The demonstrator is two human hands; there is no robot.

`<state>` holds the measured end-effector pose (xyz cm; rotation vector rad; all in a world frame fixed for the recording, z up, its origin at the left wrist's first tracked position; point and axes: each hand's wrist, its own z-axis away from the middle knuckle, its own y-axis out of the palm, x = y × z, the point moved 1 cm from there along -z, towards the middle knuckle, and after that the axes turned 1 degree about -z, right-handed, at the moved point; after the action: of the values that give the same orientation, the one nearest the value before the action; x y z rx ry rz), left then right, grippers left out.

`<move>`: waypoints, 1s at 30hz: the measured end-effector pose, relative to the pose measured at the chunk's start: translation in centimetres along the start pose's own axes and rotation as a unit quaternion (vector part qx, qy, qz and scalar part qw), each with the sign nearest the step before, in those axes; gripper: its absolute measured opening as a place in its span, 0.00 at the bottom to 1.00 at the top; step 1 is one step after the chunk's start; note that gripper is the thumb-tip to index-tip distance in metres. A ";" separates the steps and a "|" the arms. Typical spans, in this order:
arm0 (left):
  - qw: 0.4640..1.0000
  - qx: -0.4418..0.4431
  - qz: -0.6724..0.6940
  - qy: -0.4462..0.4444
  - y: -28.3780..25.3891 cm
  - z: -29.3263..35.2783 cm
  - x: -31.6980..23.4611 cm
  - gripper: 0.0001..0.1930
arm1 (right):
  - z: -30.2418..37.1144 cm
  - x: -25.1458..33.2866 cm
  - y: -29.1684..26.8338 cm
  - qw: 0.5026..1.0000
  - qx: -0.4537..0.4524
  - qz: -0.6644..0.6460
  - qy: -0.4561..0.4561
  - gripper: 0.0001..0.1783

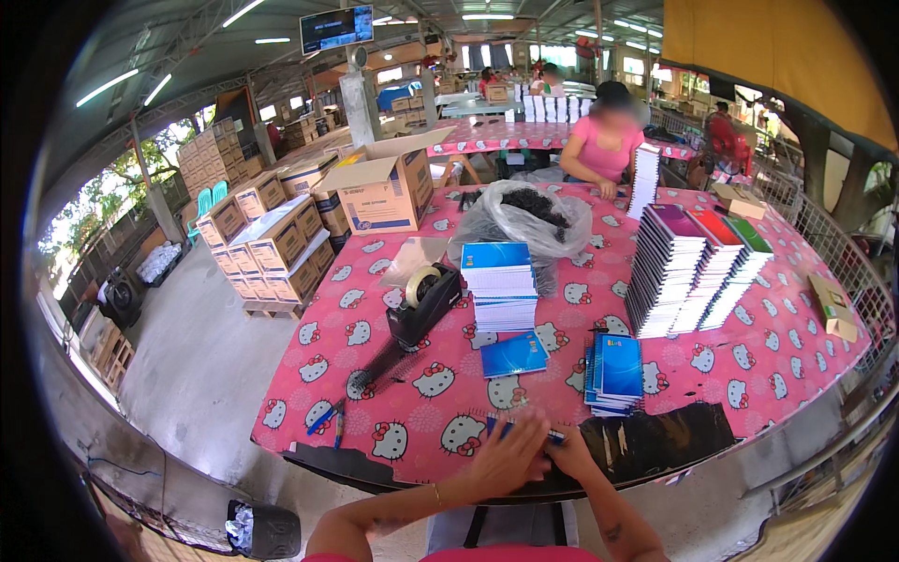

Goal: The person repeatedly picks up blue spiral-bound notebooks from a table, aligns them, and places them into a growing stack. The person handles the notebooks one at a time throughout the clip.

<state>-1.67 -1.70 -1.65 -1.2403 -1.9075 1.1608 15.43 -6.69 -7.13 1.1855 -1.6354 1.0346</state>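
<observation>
Across your bench (749, 375) at its far left corner, an open brown carton (386, 187) with a blue-and-white label stands with flaps raised. To your left, more brown cartons (272, 245) with blue labels sit stacked on a floor pallet, and taller carton stacks (208, 155) line the far wall. Small flat brown boxes (832, 307) lie at your bench's right edge. Overhead, a dark screen (336, 28) hangs from the roof.

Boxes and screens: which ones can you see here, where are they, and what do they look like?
Open cardboard box: far left of the pink table, brown, blue panel on its side.
Stacked cartons: on a pallet left of the table, brown with blue labels.
Small cartons: right table edge, flat, brown.
Screen: hung overhead, dark rectangle.
Carton wall: far left, brown.
</observation>
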 end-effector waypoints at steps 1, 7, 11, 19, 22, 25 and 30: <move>0.999 -0.012 -0.030 -0.007 -0.1 -1.0 0.6 0.35 | -0.2 0.0 -0.2 1.000 0.010 0.020 0.014 0.17; 0.990 0.085 0.107 0.020 0.5 -1.3 2.6 0.28 | -0.5 0.4 -0.6 0.995 0.071 0.054 0.039 0.13; 0.998 -0.054 0.039 0.003 -1.4 -0.8 -0.5 0.19 | -0.2 -0.1 -0.7 0.993 0.080 0.050 0.075 0.11; 0.992 -0.024 0.123 0.001 -1.4 -1.7 2.1 0.14 | -0.9 1.8 -0.7 0.994 0.059 0.092 0.004 0.18; 0.987 -0.066 0.147 -0.013 -2.0 -2.5 1.7 0.11 | -0.5 4.2 -1.3 0.989 -0.018 0.136 -0.060 0.21; 0.988 -0.044 0.149 -0.017 -1.9 -2.3 2.1 0.11 | 0.6 5.3 -2.2 0.991 -0.029 0.131 -0.005 0.20; 0.985 -0.064 0.158 -0.017 -0.9 -2.6 2.0 0.10 | 1.0 4.8 -2.3 0.995 -0.047 0.088 0.014 0.18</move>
<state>-0.76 0.87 0.33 -1.6496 -1.8808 1.2369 16.55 -9.40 -2.59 0.9743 -1.7702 1.0661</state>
